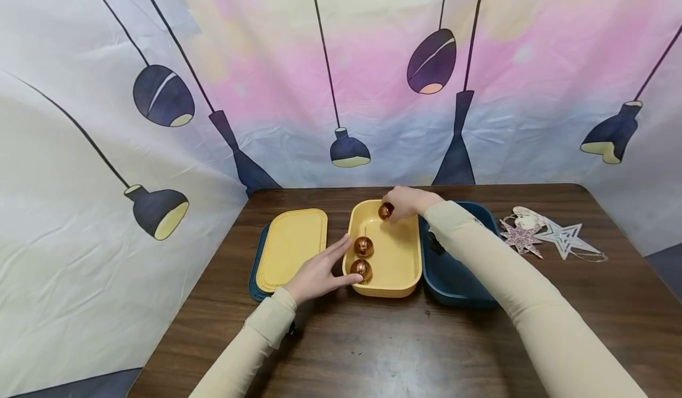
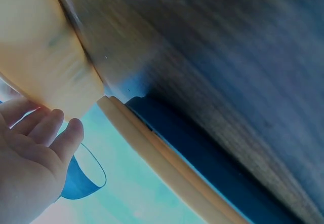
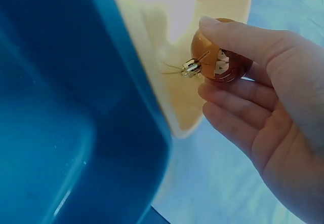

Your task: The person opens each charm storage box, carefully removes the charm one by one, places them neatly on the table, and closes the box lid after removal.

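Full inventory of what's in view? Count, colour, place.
Backdrop: 1, pastel with dark printed lamps, behind table
Table: 1, brown, below
Yellow box: 1, yellow, mid-table
Blue box: 1, blue, right of yellow box
Yellow lid: 1, yellow, left of yellow box
Blue lid: 1, blue, under yellow lid
Balls: 3, copper; two in yellow box, one in right fingers
Stars: 2, silvery-white and pinkish, table's right
Other ornaments: count unclear, whitish, behind stars
Sleeves: 2, cream, both arms
Left hand: 1, bare, at yellow box's left side
Right hand: 1, bare, far end
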`<move>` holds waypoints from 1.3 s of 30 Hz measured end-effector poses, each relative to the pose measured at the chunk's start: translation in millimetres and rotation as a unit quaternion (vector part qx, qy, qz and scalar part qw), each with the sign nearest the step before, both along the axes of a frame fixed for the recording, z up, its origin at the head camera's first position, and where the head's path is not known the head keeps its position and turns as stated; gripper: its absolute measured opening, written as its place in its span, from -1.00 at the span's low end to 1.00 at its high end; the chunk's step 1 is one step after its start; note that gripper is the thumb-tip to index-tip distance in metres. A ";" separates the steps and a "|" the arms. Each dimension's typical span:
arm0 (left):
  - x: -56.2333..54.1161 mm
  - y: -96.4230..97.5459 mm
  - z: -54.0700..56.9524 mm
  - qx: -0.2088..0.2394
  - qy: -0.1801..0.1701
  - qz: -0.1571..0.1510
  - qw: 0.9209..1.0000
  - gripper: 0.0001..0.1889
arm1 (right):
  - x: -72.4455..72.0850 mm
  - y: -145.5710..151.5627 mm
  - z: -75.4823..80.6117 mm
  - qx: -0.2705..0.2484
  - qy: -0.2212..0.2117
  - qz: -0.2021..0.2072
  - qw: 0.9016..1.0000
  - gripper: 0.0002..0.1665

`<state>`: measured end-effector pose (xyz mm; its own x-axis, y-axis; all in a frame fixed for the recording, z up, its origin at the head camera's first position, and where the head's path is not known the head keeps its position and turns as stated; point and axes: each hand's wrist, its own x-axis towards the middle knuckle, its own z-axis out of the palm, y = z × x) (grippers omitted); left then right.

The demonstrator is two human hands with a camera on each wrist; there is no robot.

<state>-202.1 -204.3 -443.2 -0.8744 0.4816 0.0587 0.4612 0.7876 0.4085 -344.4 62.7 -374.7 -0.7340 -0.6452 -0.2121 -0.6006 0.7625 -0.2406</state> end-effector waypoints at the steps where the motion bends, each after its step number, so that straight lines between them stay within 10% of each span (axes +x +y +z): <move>1: 0.3 0.0 -0.2 0.001 0.000 -0.001 1.000 0.00 | -0.2 0.5 1.8 -0.001 -0.001 -0.002 1.000 -0.45; 39: 5.9 -2.7 1.8 0.012 -0.022 0.005 1.000 0.01 | 34.0 16.0 70.0 -0.112 0.053 0.056 0.991 -0.26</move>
<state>-196.2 -207.0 -441.3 -0.8814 0.4713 0.0320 0.4345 0.7824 0.4460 -310.5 78.7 -304.6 -0.6655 -0.7461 0.0194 -0.7093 0.6242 -0.3276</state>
